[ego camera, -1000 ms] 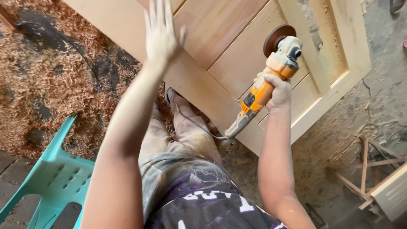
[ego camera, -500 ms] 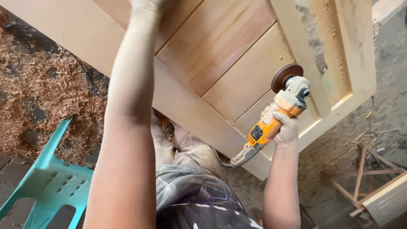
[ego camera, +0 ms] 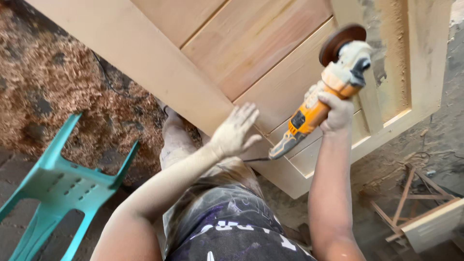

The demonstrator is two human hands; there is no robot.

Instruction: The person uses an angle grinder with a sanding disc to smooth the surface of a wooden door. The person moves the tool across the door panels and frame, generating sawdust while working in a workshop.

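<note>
Overhead, right hand [ego camera: 336,112] fingers wrapped around orange grinder [ego camera: 309,116]; left hand [ego camera: 234,131] spread flat on door [ego camera: 251,43].

Packages: I see none here.
Signs: I see none.
Screens: I see none.
Label on my tool: a small black patch [ego camera: 298,119] sits on the orange body of the grinder [ego camera: 321,101], just below my right hand [ego camera: 333,112]. It looks like a little dark rectangle. It is too small for me to make out more.
Print on my shirt: pale shapes [ego camera: 227,227] on dark cloth, low in the middle of the view.
</note>
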